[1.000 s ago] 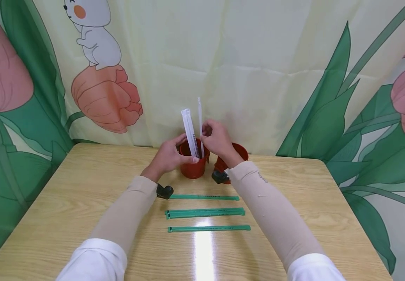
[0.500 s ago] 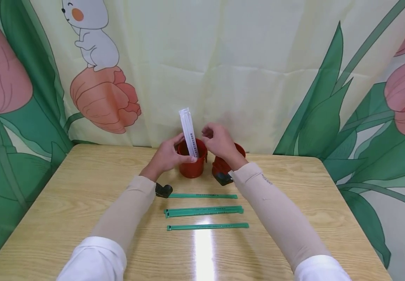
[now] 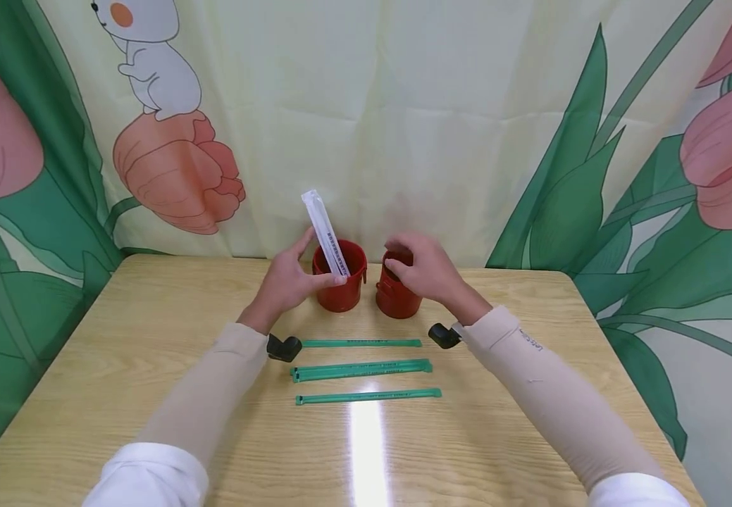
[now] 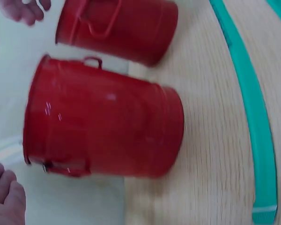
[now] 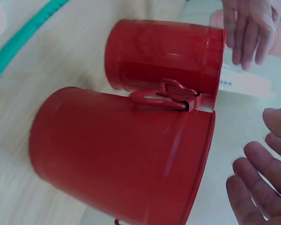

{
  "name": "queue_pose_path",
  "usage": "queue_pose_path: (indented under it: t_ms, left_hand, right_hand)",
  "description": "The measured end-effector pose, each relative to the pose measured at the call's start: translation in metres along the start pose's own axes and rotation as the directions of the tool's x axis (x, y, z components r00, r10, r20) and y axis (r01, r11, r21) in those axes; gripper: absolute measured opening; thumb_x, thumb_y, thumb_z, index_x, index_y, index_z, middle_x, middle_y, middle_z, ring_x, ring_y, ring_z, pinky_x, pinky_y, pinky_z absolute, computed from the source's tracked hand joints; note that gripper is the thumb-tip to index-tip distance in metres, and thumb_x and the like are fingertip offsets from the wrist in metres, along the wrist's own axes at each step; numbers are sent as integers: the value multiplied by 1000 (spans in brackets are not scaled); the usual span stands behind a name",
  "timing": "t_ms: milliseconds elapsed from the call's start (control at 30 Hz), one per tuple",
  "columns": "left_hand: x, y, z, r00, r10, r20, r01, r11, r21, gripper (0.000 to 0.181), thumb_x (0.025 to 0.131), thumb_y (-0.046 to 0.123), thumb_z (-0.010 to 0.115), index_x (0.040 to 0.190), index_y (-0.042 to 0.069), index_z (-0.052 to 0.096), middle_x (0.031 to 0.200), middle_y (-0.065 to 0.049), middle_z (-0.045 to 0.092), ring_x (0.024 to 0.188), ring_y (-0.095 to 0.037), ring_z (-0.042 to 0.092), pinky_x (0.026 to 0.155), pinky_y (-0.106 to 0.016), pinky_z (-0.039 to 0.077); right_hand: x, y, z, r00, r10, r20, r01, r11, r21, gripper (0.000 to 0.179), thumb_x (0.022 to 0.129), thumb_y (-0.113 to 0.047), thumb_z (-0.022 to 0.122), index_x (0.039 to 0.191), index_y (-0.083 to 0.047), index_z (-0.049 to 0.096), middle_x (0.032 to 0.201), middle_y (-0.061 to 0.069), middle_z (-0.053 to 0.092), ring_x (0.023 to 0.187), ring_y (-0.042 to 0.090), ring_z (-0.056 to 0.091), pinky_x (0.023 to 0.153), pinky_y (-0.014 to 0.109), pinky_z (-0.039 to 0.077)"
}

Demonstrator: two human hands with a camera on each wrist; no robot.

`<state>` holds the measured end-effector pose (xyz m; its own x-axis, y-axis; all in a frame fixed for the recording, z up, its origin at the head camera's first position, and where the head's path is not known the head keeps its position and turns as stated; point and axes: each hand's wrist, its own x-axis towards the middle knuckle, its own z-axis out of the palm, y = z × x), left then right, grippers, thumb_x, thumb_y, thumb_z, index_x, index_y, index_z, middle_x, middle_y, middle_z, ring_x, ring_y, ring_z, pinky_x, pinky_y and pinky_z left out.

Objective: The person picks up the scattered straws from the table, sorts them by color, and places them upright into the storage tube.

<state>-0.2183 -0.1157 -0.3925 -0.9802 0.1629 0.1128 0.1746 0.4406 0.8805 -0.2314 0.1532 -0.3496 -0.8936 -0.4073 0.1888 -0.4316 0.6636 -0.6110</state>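
Several white paper-wrapped straws (image 3: 324,229) stand in the left red bucket (image 3: 340,298), leaning left above its rim. My left hand (image 3: 284,283) is beside that bucket, its thumb overlapping the front rim and its fingers out to the left. The right wrist view shows the left hand's fingers (image 5: 248,33) extended near the straws. My right hand (image 3: 432,270) is over the right red bucket (image 3: 397,301), holding nothing. In the right wrist view its fingers (image 5: 267,183) are spread and loosely bent beyond the bucket's rim. The right bucket's inside is mostly hidden by the hand.
Green-wrapped straws (image 3: 366,369) lie in three rows across the table (image 3: 505,422), in front of the buckets. A patterned curtain (image 3: 442,141) hangs right behind the table's back edge. A black wrist camera (image 3: 284,348) sits below each hand.
My right hand has let go of a white straw in the left bucket and moved right, over the other bucket. The white straws there now lean further left.
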Motion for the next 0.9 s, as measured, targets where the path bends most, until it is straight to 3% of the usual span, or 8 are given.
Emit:
queue_pose_path:
  t_ms: [200,333,467,600,700,900]
  left_hand:
    - [-9,18,13,996,71,-49,-74,996,-57,113,81,39,90,167,15,21,171,-9,33,153,-34,41,113,-56,49]
    - [-7,31,31,993,109,-37,-112,991,-72,110,81,36,91,166,14,27,157,-18,50,140,-39,51,106,-57,55]
    - [0,41,51,990,140,-12,-140,989,-39,109,79,40,92,165,13,30,158,-15,51,143,-36,50,111,-54,53]
    - [6,48,69,989,144,21,-144,989,-25,111,79,45,90,166,13,29,169,-4,38,153,-30,42,119,-50,46]
    - [9,51,81,989,145,36,-143,989,-35,113,78,46,91,166,14,27,170,-1,36,156,-27,39,120,-50,44]
    - [13,51,102,989,135,63,-132,990,-51,113,80,41,90,167,15,23,167,-6,42,146,-29,51,114,-50,51]
  right_hand:
    - [-28,5,-9,993,-120,-23,118,991,-56,28,97,-8,70,124,-2,71,122,15,73,111,34,67,93,51,61]
    - [-47,8,-13,984,-176,-39,173,982,-73,27,95,-7,73,122,-2,72,120,14,74,104,30,68,88,47,62]
    - [-63,11,-14,974,-221,-49,216,972,-89,25,93,-4,75,118,-2,74,114,14,76,100,31,69,91,49,61]
    - [-76,16,-12,972,-231,-47,226,970,-92,25,91,-3,77,116,-6,75,110,10,77,100,28,69,92,51,61]
    - [-85,21,-7,974,-226,-35,223,972,-73,25,90,-1,77,115,-6,75,110,10,77,102,26,70,92,51,62]
    - [-100,36,13,986,-165,18,166,986,-31,24,90,-1,77,114,-3,77,113,11,78,103,32,73,92,52,62]
